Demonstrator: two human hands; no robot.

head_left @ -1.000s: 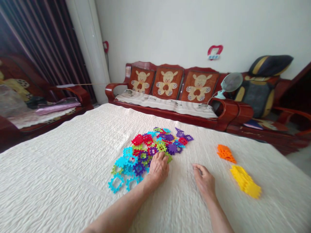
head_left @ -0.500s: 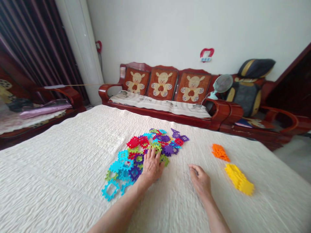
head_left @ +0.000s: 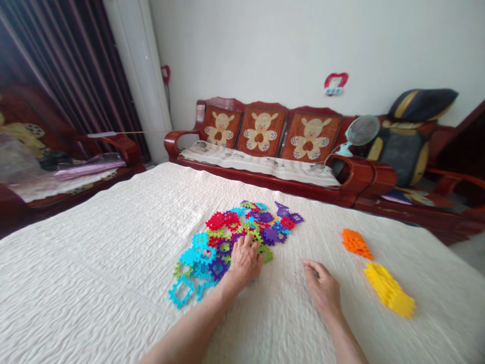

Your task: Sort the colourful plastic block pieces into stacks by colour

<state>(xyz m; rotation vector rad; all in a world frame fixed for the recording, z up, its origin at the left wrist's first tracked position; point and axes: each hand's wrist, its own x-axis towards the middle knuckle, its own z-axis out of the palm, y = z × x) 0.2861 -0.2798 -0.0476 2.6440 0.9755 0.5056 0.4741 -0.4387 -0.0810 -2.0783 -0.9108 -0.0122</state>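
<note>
Down on the toothed pieces (head_left: 217, 269) with the left hand (head_left: 245, 260)

Heaped at lower centre of the frame, in turquoise, purple, red and green. Probably light, stiff and a little slick, hardly fragile; likely to snag tooth on tooth. Best pinched by a rim or hooked through an open middle. Touching the near side with bent left fingers; impossible to tell whether gripping any. With the right hand (head_left: 322, 288), well apart: loosely curled over the cloth (head_left: 113, 253), showing no piece. At right, an orange stack (head_left: 356, 243) above a yellow stack (head_left: 390, 289). Compared with half a second ago: everything farther right in the frame, probably from a head turn; left fingers more bent.
</note>
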